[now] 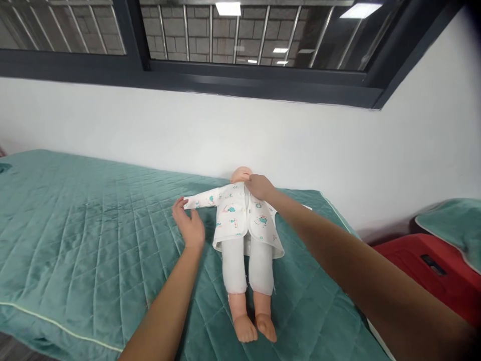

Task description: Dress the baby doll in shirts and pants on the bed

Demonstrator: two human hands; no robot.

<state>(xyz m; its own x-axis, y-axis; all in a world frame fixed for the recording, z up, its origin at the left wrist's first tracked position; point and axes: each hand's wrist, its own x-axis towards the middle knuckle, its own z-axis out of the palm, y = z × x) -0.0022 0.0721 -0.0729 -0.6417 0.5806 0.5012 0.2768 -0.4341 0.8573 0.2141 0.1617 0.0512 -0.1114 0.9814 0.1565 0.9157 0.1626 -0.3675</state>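
A baby doll [245,316] lies on its back on the green quilted bed, feet toward me. It wears a white wrap jacket [230,213] with small teal animal prints, and its legs are covered in white cloth. Over the chest and neckline, my right hand [260,186] has its fingers closed on the jacket's collar, partly hiding the doll's head. My left hand [188,223] is at the cuff of the outstretched sleeve [203,199], thumb apart from curved fingers, fingertips touching the cuff. My right forearm covers most of the other sleeve.
The green quilted bedspread [93,240] stretches left and runs up to the white wall [150,130]. Above is a dark-framed window [244,82] with metal bars. A red plastic object [421,260] and more green cloth [454,225] stand at the right.
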